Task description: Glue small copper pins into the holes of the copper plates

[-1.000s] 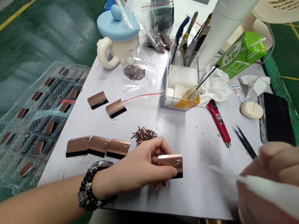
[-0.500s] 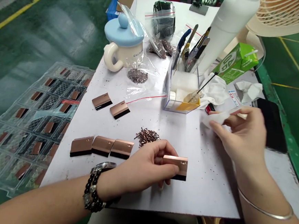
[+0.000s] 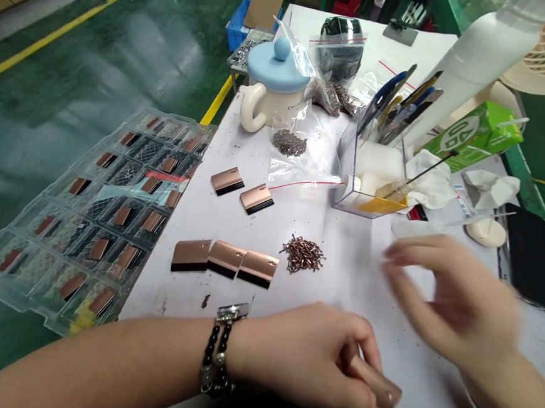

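My left hand (image 3: 317,352) is closed around a copper-coloured metal plate (image 3: 374,383), low at the table's front edge; fingers cover part of the plate. Blurred by motion, my right hand (image 3: 458,300) hovers over the right of the table, thumb and forefinger curved with a gap and nothing visible between them. Beyond its fingers lies a thin whitish translucent sheet (image 3: 433,227). A heap of small copper-coloured screws (image 3: 304,255) lies left of it. Three similar plates with black lower edges (image 3: 258,267) lie in a row, and two more (image 3: 257,198) sit farther back.
A clear compartment tray (image 3: 123,216) with more plates is left of the table. Behind the screws stand a clear holder (image 3: 367,205) with tools, a lidded mug (image 3: 275,85) and a plastic bag (image 3: 303,169). A white mouse (image 3: 486,231) and a black phone-like slab (image 3: 535,256) are at right.
My left hand has brought the plate down and right to the table's front edge, tilting it. My right hand has let go of the white sheet and come nearer. The view has shifted.
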